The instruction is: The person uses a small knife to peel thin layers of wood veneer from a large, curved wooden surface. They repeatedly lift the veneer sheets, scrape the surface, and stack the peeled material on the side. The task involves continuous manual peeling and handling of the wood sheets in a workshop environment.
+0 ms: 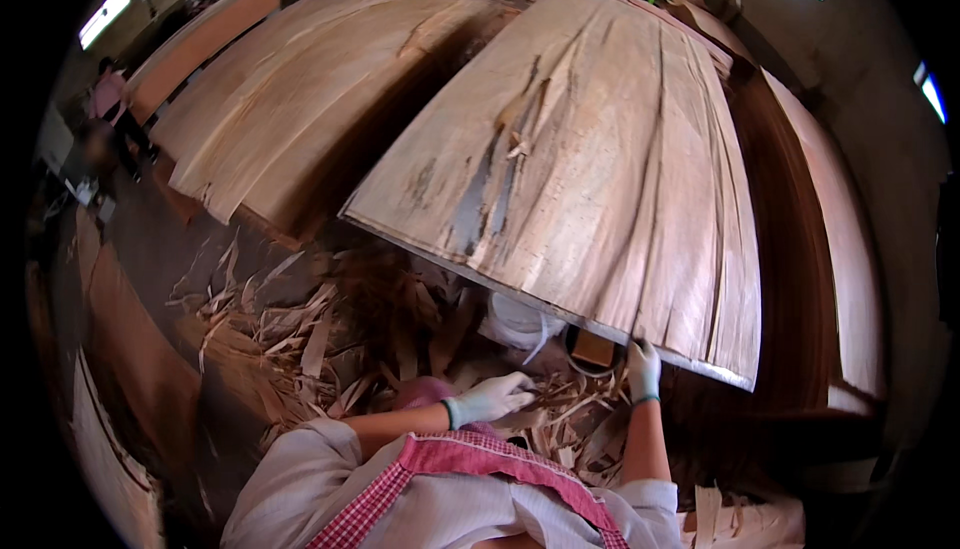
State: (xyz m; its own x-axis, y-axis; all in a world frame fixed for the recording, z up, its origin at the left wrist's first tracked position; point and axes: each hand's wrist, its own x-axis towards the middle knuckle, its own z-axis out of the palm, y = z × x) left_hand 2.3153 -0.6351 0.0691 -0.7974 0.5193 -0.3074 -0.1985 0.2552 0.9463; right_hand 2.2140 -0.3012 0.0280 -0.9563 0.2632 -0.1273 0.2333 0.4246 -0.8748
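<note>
A large, pale wood veneer sheet [610,159], split by long dark cracks, lies in front of me on a surface with a thin grey edge [480,277]. My right hand [644,369], in a white glove, is closed at the near edge of the sheet, right of its middle, with the fingertips at the rim. My left hand [492,397], also gloved, hovers before my body, below the edge and apart from the sheet. Its fingers are loosely bent, with nothing visible in them. A loose torn flake [518,146] sits by a dark hole in the veneer.
Under the near edge are a white bundle [522,323] and a dark container with a brown block [593,349]. Veneer scraps [290,334] litter the floor. Veneer stacks stand left [320,79] and right [840,249]. A person [112,109] stands far left.
</note>
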